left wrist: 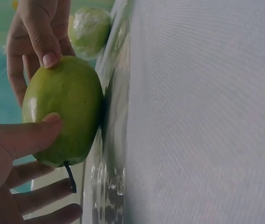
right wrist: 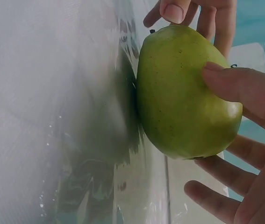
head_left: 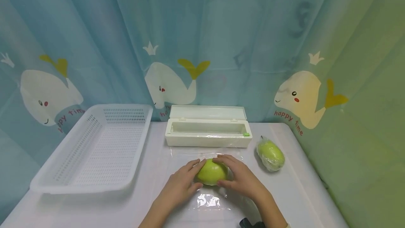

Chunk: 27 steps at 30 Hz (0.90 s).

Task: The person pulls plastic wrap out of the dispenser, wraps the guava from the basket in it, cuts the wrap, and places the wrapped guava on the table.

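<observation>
A green pear [head_left: 212,172] lies on its side on a sheet of clear plastic film [head_left: 209,200], its dark stem pointing to the left. My left hand [head_left: 181,185] holds the stem end, with the thumb [left wrist: 48,128] on the near side and the fingers round the far side. At the other end my right hand [head_left: 242,177] grips the pear, its thumb [right wrist: 230,84] pressed to the skin. To the right of the hands rests a second green pear [head_left: 271,154], wrapped in clear film.
Behind the film stands a long white cling-film box [head_left: 209,140] with its lid [head_left: 207,112] raised. A white perforated basket [head_left: 134,164] occupies the left of the white-covered table [head_left: 303,200]. A curtain [head_left: 240,38] with whale prints hangs along the back and sides.
</observation>
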Tool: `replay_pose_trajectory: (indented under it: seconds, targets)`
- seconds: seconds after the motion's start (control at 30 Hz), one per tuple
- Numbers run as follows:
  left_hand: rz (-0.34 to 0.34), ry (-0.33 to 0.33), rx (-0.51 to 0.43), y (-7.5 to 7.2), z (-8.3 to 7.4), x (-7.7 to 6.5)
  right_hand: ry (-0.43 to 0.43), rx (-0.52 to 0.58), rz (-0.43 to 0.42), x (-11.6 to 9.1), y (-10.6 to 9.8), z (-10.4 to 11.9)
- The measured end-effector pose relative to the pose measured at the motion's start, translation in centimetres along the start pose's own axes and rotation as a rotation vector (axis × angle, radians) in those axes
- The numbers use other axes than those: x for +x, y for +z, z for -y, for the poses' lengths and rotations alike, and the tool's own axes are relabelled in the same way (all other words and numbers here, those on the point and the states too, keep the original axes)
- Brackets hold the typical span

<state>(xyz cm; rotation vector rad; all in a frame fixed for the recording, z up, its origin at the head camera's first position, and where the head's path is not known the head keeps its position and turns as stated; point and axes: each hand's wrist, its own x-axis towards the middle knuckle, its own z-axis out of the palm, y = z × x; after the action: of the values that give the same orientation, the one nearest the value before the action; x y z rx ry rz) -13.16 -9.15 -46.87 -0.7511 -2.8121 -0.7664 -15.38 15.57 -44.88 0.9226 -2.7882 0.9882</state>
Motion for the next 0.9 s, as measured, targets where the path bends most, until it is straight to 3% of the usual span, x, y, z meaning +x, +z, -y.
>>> replay_pose_trajectory:
  seconds: [0.37,0.73,0.9]
  targets:
    - [-0.098,0.004,-0.030,0.6,0.2,0.1,-0.006,0.005,-0.040,0.2,0.3,0.1]
    - [-0.057,-0.047,-0.068,-0.1,0.0,0.1,-0.018,-0.019,-0.052,0.1,0.6,0.1]
    - [-0.062,-0.039,-0.111,-1.5,-0.3,0.2,-0.023,-0.035,-0.063,0.2,0.0,0.3]
